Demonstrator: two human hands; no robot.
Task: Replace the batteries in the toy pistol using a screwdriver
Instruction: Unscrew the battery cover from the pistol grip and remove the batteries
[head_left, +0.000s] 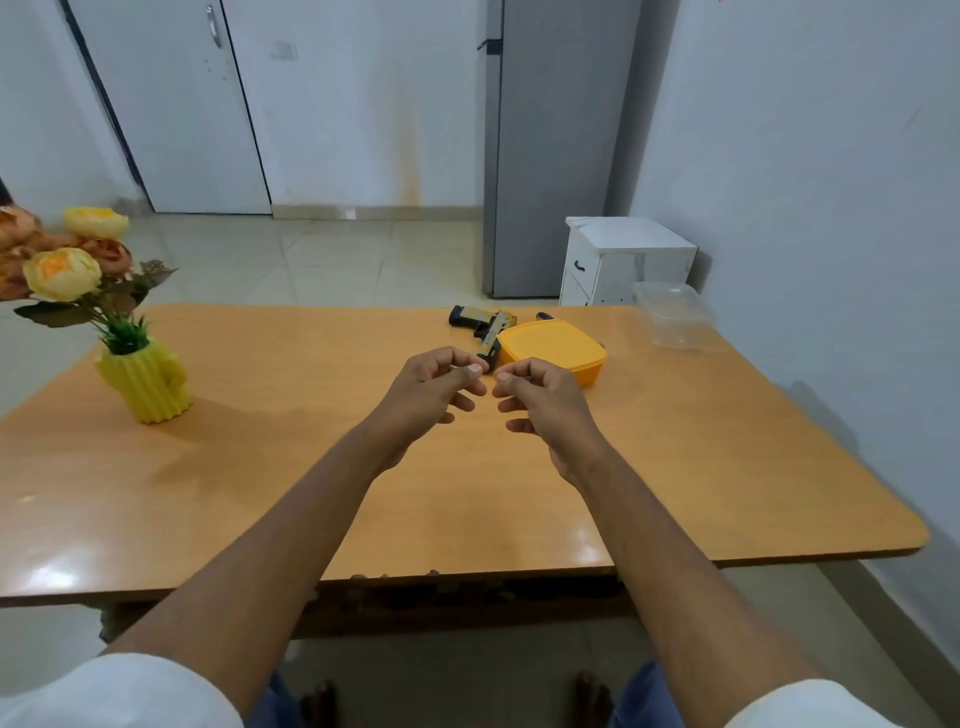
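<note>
No readable writing anywhere. Tan-and-black toy pistol lies near the worktop's far edge, touching a yellow box. Left hand and right hand hover with fingers curled, fingertips pinched together; can't tell what either grip holds, if anything.

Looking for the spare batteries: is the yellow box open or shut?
Shut. The yellow box on the table has its lid sitting flat on top, hiding the contents.

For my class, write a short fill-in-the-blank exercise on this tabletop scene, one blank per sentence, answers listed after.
1. The toy pistol lies on the table beside a closed ____ box.
2. The flowers stand in a ____ vase.
3. The clear container sits near the table's ____ corner.
4. The left hand and right hand are raised ____ the table.

Answers: yellow; yellow; far right; above
</note>
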